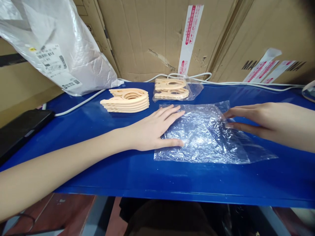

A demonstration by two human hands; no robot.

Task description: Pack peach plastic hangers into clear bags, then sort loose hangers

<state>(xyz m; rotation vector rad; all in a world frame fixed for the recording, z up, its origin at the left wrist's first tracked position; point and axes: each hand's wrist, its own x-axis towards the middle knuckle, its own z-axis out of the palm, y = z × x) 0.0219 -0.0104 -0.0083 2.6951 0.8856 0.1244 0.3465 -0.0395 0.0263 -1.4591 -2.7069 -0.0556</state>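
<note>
A crinkled clear plastic bag [199,134] lies flat on the blue table. My left hand [157,127] rests palm down on the bag's left side, fingers spread and thumb apart. At the bag's right side, my right hand [256,119] has its thumb and fingertips close together on the film, with a fold of it between them. Beyond my left hand is a stack of several beige folding hangers [128,101], loose on the table. To the right of that stack, more beige hangers [171,88] lie inside a clear bag.
Large cardboard boxes [147,39] stand along the back of the blue table [162,183], with a white cable [228,84] in front of them. A white parcel bag [81,62] leans at the back left. A black phone [24,131] lies at the left, near my forearm.
</note>
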